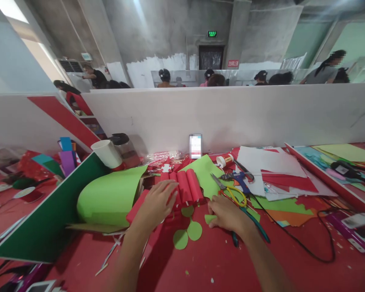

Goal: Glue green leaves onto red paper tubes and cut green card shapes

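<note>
My left hand [159,199] lies over a row of red paper rolls [184,188], fingers stretched out and resting against them. A small green paper piece [209,219] is pinched in my right hand [226,213]; its full outline is hidden by the fingers. Between my hands, several green paper circles [195,230] lie on the red table. Just beyond my right hand are scissors with yellow handles [235,194] and a blue glue gun [241,181]. Teal-handled pliers [259,227] lie partly behind my right wrist.
A large green paper cylinder [109,198] lies left, beside a dark green board [48,219]. A phone [195,146] leans against the white partition [231,117]. White sheets [270,162] and a black cord [310,255] lie right. People sit beyond the partition.
</note>
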Demonstrator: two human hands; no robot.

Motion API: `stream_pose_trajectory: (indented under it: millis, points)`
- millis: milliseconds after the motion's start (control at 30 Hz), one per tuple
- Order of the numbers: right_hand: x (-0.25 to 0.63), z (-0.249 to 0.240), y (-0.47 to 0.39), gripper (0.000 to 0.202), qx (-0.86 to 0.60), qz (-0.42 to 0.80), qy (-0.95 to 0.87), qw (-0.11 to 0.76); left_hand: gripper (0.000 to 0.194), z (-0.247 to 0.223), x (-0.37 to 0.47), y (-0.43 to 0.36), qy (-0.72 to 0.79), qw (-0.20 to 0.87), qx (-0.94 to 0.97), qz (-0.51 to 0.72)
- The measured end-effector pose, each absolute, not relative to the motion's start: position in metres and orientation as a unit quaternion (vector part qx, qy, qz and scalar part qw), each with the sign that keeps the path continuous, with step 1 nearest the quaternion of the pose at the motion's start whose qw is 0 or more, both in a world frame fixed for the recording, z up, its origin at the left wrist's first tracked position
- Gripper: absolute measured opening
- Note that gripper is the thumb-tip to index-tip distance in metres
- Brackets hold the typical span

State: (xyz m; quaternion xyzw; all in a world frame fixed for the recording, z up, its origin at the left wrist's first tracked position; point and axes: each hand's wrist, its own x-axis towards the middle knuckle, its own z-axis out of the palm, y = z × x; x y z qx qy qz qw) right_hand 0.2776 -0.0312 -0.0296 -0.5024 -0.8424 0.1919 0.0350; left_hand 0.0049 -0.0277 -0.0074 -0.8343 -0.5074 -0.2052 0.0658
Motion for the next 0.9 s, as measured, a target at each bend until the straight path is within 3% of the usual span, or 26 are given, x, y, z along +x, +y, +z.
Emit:
stream_pose_trajectory:
  millis: [300,500,700,900]
  points:
    - [0.274,-0.013,-0.038,0.032,-0.477,0.24,-0.843,0.068,0.047,-0.03,0.052,-0.034,-0.512,0.098,-0.849,-0.085]
    - [0.276,-0.008,-0.031,0.01,-0.492,0.244,-0.814,0.191,0.059,-0.038,0.073,-0.034,-0.574,0.12,-0.806,-0.079]
    - [0.269,-0.025,-0.021,0.015,-0.472,0.204,-0.821,0.249,0.051,-0.044,0.084,-0.027,-0.592,0.13,-0.791,-0.081]
    - [0.262,-0.026,-0.018,0.013,-0.45,0.232,-0.791,0.345,0.043,0.006,0.072,-0.029,-0.551,0.092,-0.826,-0.073]
